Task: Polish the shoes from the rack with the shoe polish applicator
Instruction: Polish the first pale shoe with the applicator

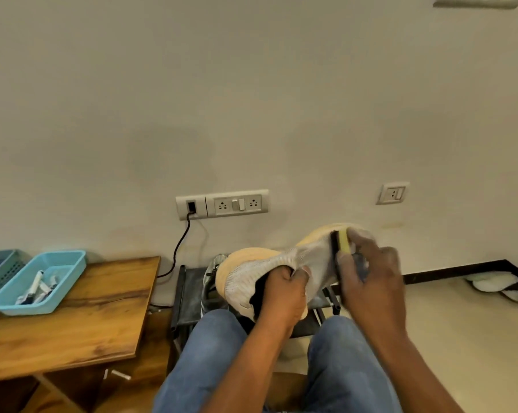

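Wood counter [81,317]: brown grain, seen at the lower left of the frame, carrying two trays.
Jeans [210,362]: blue denim legs are seen at the bottom centre, knees apart.
Shoe [305,257]: a white knit sneaker with a pale orange sole is held on its side at centre right, above the knees, sole turned toward the wall.
Rack [192,293]: a dark low frame is seen behind the knees, against the wall; another shoe is partly visible on it.
Right hand [371,281]: its grip is clamped on the applicator, which is pressed against the toe end of the shoe.
Left hand [284,293]: its grip is clamped on the shoe's collar, fingers tucked into the opening.
Blue tray [69,263]: small items are held in it, at the left edge of the counter.
Applicator [341,241]: yellow sponge with a black edge, at the shoe's upper right.
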